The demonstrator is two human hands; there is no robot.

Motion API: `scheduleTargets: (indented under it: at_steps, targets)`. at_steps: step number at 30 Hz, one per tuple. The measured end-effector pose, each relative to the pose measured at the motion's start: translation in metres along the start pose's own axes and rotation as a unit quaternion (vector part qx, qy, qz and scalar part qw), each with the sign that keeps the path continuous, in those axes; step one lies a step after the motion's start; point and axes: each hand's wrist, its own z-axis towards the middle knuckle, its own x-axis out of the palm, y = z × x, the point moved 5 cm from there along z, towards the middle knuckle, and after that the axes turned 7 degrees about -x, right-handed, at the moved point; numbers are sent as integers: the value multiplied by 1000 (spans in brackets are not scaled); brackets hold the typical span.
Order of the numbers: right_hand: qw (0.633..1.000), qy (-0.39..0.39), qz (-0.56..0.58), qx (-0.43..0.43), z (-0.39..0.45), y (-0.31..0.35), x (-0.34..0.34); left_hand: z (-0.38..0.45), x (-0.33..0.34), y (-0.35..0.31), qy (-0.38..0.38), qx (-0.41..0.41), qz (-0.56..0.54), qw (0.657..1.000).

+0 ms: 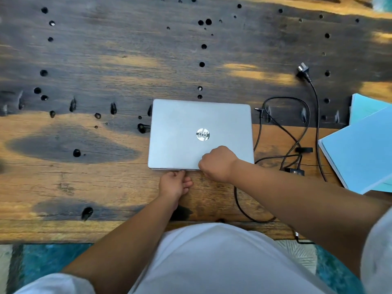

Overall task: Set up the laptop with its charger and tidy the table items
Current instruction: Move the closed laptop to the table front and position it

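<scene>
A closed silver laptop [191, 126] lies lid-up in the middle of the wooden table [84, 177]. My left hand [176, 184] is at the laptop's near edge, fingertips touching the lid's front lip. My right hand [217, 163] rests as a fist on the lid's near right part. To the right of the laptop lies the black charger cable [297, 124] in loose loops, its barrel plug [259, 110] near the laptop's far right corner, its wall plug [303, 72] farther back, and its power brick [294, 171] half hidden behind my right forearm.
Two light blue notebooks [360, 149] are stacked askew at the table's right edge. The tabletop is dark, worn wood with several drilled holes. A teal rug [53, 262] shows below the near table edge. The cable trails off the near edge.
</scene>
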Motion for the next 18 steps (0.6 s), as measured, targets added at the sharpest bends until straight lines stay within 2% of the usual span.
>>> scheduleTargets:
  at_steps: [9, 18]
  targets:
    - [999, -22, 22, -14, -8, -2, -1, 2, -2, -3, -33, -8, -2, 999]
    - [993, -115, 18, -16, -34, -2, -25, 3, -3, -8, -30, -9, 32, 999]
